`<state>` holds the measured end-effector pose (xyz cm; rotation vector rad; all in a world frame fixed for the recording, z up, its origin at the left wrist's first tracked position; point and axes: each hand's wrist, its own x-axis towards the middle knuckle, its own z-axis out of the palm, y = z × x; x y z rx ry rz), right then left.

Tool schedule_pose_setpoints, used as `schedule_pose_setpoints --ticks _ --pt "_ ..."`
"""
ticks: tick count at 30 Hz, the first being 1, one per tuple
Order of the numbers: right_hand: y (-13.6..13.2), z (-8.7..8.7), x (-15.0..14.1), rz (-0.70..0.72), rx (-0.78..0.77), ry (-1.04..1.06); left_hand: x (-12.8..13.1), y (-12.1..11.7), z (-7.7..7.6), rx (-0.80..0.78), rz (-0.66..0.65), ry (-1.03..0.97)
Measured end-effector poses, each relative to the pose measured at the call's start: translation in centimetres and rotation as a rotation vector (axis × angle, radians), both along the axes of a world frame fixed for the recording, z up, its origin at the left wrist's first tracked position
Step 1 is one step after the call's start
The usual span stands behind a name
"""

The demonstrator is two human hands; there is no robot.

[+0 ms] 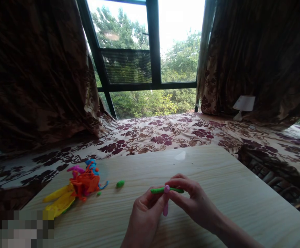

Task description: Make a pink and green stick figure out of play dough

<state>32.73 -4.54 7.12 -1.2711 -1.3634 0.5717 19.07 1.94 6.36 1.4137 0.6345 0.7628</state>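
My left hand (146, 213) and my right hand (191, 199) meet over the near middle of a light wooden table (217, 179). Together they pinch a thin green clay roll (177, 189) with a pink clay strip (166, 203) crossing it and hanging down. The left fingers close on the roll's left end and the pink strip; the right fingers close on its right part. A small green clay lump (120, 184) lies on the table to the left, apart from both hands.
A pile of coloured clay pieces (80, 184), orange, yellow, pink and blue, lies at the table's left. Beyond the table is a floral-covered ledge (165, 132), dark curtains, a window, and a small white lamp (243, 105) at right.
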Motion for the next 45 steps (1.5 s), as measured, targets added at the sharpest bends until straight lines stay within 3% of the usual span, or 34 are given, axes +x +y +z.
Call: schedule_pose_setpoints --ticks 5,15,24,32,38,45 --pt "0.2 0.2 0.3 -0.007 0.042 -0.047 0.1 0.0 0.5 -0.056 -0.094 0.01" --pt "-0.3 0.5 0.5 0.043 0.027 -0.158 0.2 0.4 -0.4 -0.028 -0.157 0.013" --pt "-0.4 0.3 0.3 0.021 0.067 -0.221 0.1 0.1 0.2 -0.05 -0.237 0.028" --pt "-0.3 0.9 0.5 0.006 0.04 -0.113 0.0 0.3 0.6 -0.22 -0.144 -0.011" --pt "0.0 0.1 0.6 -0.023 0.037 -0.096 -0.2 0.4 0.4 -0.229 -0.091 -0.025" --pt "-0.3 0.8 0.5 -0.027 0.046 -0.078 -0.1 0.3 0.6 -0.205 -0.078 0.029"
